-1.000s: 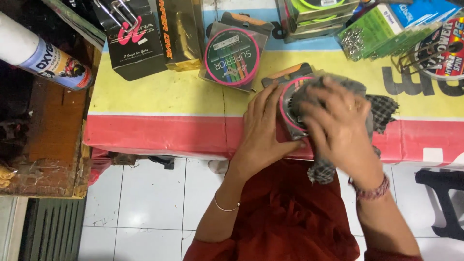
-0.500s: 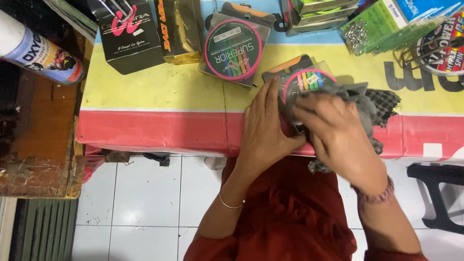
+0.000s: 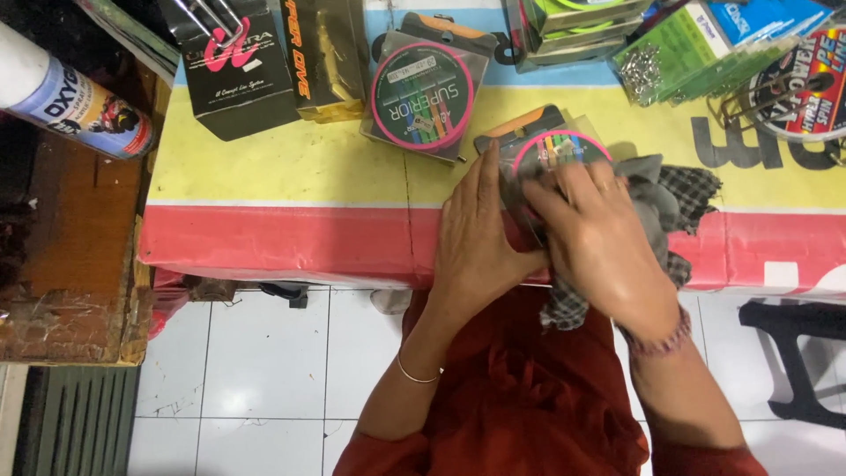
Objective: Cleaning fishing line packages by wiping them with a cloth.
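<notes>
At the far left, about nine o'clock, a white spray can (image 3: pixel 66 99) lies on its side over a worn wooden ledge (image 3: pixel 79 264). Toward eleven o'clock two dark boxes (image 3: pixel 264 62) sit on the desk (image 3: pixel 282 167). At twelve a cased line spool with a pink ring (image 3: pixel 423 97) lies flat, just beyond the hands. The left hand (image 3: pixel 476 238) lies flat, fingers (image 3: pixel 480 181) extended and pressed against the left side of a second pink-ringed spool (image 3: pixel 555 150), steadying it near the desk's front edge. The right hand (image 3: pixel 604 242) is nearer the spool's face, its fingers closed over a grey checked cloth (image 3: pixel 674 198) bunched against the spool at one o'clock; the cloth trails right and hangs over the edge. Packets (image 3: pixel 679 53) crowd two o'clock; open desk lies left of the left hand.
</notes>
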